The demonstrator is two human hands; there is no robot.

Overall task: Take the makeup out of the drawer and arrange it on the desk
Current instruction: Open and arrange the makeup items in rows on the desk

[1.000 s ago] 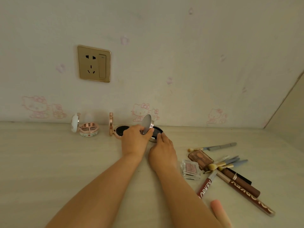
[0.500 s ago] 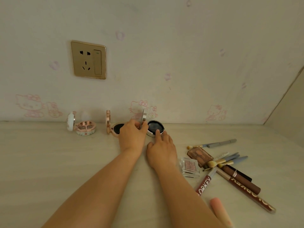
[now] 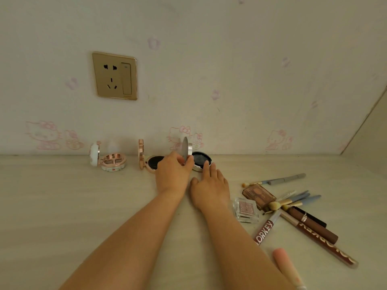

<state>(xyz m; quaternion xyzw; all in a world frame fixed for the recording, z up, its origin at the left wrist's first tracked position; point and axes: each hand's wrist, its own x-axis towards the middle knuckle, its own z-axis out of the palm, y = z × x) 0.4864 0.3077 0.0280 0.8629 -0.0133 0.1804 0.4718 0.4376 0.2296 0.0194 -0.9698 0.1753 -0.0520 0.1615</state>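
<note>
Below the wall socket (image 3: pixel 114 75), three compacts stand open – the left hand (image 3: pixel 173 172) pinches the silver compact (image 3: pixel 199 159)'s raised lid, while the right hand (image 3: pixel 210 190)'s straight fingers steady its base. To the socket's lower right, the heap of brushes and lip tubes (image 3: pixel 297 214) awaits arranging; the drawer is out of view

Pale wall (image 3: pixel 230 70) with pink cartoon-cat decals; gold socket plate (image 3: pixel 114 75); light wood-grain desk (image 3: pixel 52 206).

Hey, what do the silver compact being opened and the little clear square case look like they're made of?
Silver compact: likely metal or metallised plastic; its rim gleams brightly, and the lid held by the left hand looks mirror-like. Clear square case: transparent glossy plastic, probably acrylic; the pink shadow shows through.
</note>
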